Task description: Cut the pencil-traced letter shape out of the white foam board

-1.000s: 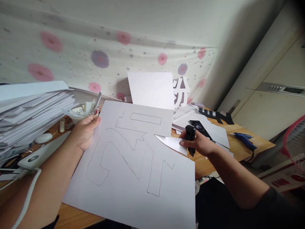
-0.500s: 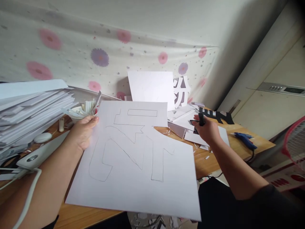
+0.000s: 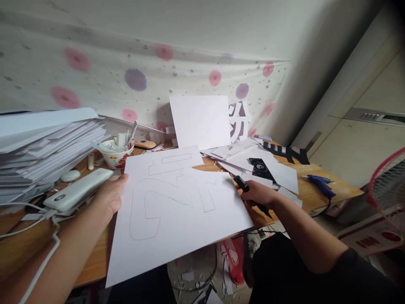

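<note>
White board bearing pencilled outlines, held above a wooden desk and reaching past its front edge. The left hand pinches the board's left edge, thumb uppermost; the right hand is closed around a black tool beside the board's right edge — whether its fingers also touch the board cannot be told. The outlines include a long narrow rectangle near the far edge and a larger hooked shape at left; the far right side has a curved notch. Left of the board lie a white power bank with a cable, a patterned bowl of strips and a stack of white sheets. To the right lie a black rectangular device, black cut-out letters and a blue glue gun.
</note>
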The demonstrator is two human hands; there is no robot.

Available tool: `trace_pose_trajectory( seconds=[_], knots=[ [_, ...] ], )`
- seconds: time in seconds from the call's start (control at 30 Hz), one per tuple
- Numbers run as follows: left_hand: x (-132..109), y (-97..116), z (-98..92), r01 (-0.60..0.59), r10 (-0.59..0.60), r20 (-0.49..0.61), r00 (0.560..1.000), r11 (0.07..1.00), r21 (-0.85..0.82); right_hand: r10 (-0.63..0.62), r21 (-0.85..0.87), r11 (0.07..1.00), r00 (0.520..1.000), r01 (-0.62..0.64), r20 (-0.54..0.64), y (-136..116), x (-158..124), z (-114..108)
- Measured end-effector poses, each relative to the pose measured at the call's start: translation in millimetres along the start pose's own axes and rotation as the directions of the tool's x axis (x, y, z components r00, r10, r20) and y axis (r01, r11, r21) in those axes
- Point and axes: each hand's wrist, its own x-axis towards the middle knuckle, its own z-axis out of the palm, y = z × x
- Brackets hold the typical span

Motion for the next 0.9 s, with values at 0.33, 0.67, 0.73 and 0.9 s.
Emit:
trace_pose_trajectory(
  seconds=[0.33,0.67,0.73,0.9],
  knots=[
    [-80,-52,-28.8,0.081,-0.081,0.005,0.997,0.996,-0.027,-0.099,0.039,0.994,0.995,0.098,0.029,4,5,2],
    [-61,49,8.6,-0.489,0.531,0.173,0.83,0.541,0.684,-0.337,-0.104,0.93,0.931,0.352,0.138,-6,-25,-6],
    [-50,75,20.6,-0.554,0.434,0.356,0.828,0.533,0.639,-0.341,-0.141,0.921,0.927,0.362,0.155,-8,-28,-6],
    [-51,96,41.4,-0.663,0.358,0.57,0.74,0.535,0.524,-0.409,-0.249,0.892,0.909,0.378,-0.081,-21,-32,1]
  ],
)
